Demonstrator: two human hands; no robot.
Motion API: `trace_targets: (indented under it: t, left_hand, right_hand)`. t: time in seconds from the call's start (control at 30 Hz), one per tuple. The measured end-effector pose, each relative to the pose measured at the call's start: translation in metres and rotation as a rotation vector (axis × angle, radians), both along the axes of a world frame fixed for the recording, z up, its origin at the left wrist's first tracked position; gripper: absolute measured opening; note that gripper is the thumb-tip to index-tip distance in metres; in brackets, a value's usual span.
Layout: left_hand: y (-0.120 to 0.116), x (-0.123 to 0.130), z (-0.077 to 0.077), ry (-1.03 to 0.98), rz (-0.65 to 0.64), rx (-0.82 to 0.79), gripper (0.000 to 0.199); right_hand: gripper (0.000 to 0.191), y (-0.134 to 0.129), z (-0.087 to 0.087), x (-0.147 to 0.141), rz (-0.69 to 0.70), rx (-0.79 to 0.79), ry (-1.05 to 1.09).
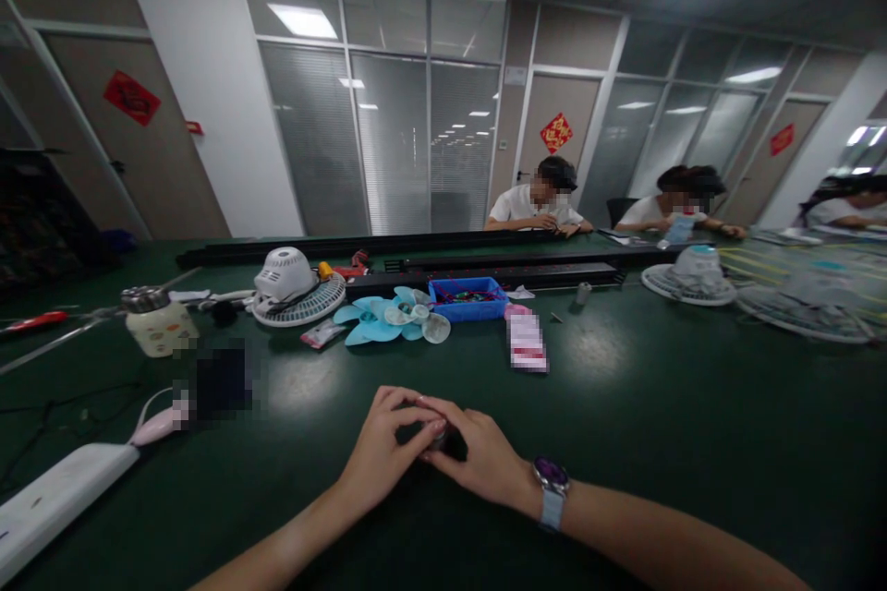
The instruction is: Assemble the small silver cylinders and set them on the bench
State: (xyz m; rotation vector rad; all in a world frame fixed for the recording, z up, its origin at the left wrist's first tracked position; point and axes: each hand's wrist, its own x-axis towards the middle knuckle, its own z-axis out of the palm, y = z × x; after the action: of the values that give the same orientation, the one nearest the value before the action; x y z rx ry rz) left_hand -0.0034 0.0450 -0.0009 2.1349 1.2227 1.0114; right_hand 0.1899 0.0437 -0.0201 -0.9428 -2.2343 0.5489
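Grasping a small, dark grey, roundish piece (435, 438), metallic by its look, between the thumb and fingertips of the left grip (384, 434) and the curled fingers of the right grip (485, 454). Cannot tell, behind the fingers, whether touching the dark green bench (637, 425) or held just above. Best, in judgement, to steady the piece with one hand and work it with the other, to spread the fingertips for a clearer view, and to stay low over the bench against a drop. Mind the round-faced watch with a pale strap (551, 473) on the right wrist; avoid knocking it.

At near left, note a long white power strip (66, 503), well apart from the hands. Farther out, find a cream patterned jar with a metal lid (161, 323), a pink-and-white packet (527, 342), light-blue plastic fan blades (370, 323) and, just beside them, a blue plastic tray with wires inside (477, 307). Beyond, see long black rails (499, 278) and a co-worker in white (514, 206).
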Motion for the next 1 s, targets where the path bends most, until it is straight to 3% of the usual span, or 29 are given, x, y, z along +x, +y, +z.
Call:
trace_targets:
  t: [0.33,0.47,0.57,0.77,0.9,1.0]
  left_hand:
    - [0.004,0.003,0.012,-0.02,0.033,-0.025,0.015]
    - [0.006,-0.004,0.017,-0.091,0.136,0.051,0.022]
    - [0.01,-0.014,0.006,-0.063,0.218,0.033,0.024]
    - [0.015,-0.021,-0.026,0.114,0.174,-0.091,0.019]
    - [0.014,-0.021,-0.028,0.16,0.134,-0.092,0.021]
    - [0.013,-0.021,-0.026,0.164,0.137,-0.106,0.026]
  right_hand:
    - [0.069,0.001,0.0,0.0,0.006,-0.013,-0.011]
    - [0.078,0.001,0.001,0.001,-0.035,-0.037,-0.047]
    - [0.079,0.0,0.002,0.002,-0.045,-0.06,-0.083]
    - [0.068,-0.006,0.005,0.0,-0.033,-0.055,-0.088]
    - [0.057,-0.001,0.01,0.013,-0.107,-0.062,0.066]
    - [0.056,0.019,0.016,0.053,-0.298,0.001,0.122]
